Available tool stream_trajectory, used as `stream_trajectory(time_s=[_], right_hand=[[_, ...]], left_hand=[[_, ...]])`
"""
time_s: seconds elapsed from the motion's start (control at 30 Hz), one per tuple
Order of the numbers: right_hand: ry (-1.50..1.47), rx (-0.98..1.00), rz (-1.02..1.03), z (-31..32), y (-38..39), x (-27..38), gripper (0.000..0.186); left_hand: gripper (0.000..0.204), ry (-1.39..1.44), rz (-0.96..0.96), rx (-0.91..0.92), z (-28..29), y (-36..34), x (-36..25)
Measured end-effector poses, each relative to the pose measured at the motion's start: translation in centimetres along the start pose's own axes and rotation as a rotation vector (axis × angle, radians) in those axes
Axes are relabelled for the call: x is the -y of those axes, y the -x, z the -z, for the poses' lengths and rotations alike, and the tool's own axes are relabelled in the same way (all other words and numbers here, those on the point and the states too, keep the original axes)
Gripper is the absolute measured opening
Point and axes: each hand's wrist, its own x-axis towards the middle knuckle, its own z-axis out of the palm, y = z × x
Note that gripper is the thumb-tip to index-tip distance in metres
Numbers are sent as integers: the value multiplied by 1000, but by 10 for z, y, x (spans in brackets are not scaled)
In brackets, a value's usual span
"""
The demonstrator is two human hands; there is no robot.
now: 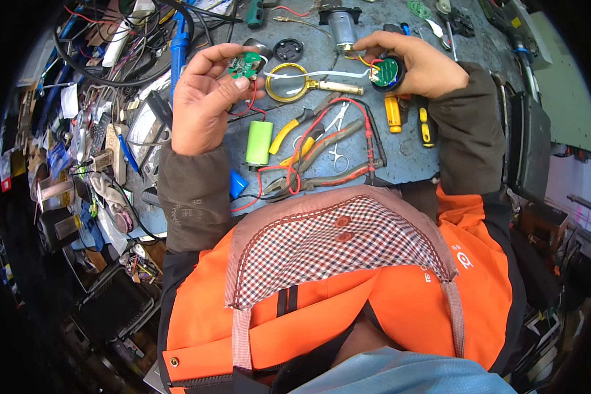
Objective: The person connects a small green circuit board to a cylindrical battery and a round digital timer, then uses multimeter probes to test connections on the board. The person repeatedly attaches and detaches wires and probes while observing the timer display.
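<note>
My left hand (207,98) pinches a small green circuit board (243,62), with red wires leading down toward an upright green cylindrical battery (259,142) on the bench. My right hand (421,62) grips a round black housing with a green board (386,73) inside. A white cable (318,74) and a yellow-and-red wire run from that board, the white one toward my left hand. A silver motor (340,29) sits just beyond my right hand. A gold-rimmed magnifying glass (343,87) lies between my hands.
Pliers (289,134), scissor-shaped clamps (340,159), red test leads and yellow screwdrivers (393,115) lie on the blue bench (400,167). A blue cylindrical cell (238,183) is near my left sleeve. Dense cables and parts (92,151) pile up at left; a black case (528,148) stands at right.
</note>
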Motion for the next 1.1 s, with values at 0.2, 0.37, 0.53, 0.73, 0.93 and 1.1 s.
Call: stream_trajectory(time_s=[0.2, 0.37, 0.53, 0.73, 0.93, 1.1], right_hand=[[-108, -72, 49, 13, 2, -22, 58], [-184, -101, -22, 20, 11, -23, 60], [-230, -159, 21, 27, 17, -39, 60], [-220, -174, -15, 30, 21, -34, 55], [-94, -214, 6, 18, 20, -26, 41], [158, -211, 133, -7, 3, -22, 29]], left_hand=[[48, 54, 24, 99, 7, -6, -1], [48, 116, 50, 121, 10, -6, 2], [49, 181, 64, 152, 10, -5, -1], [50, 219, 63, 124, 13, -5, -5], [49, 229, 68, 87, 12, -5, -2], [50, 222, 91, 55, 6, 0, -7]])
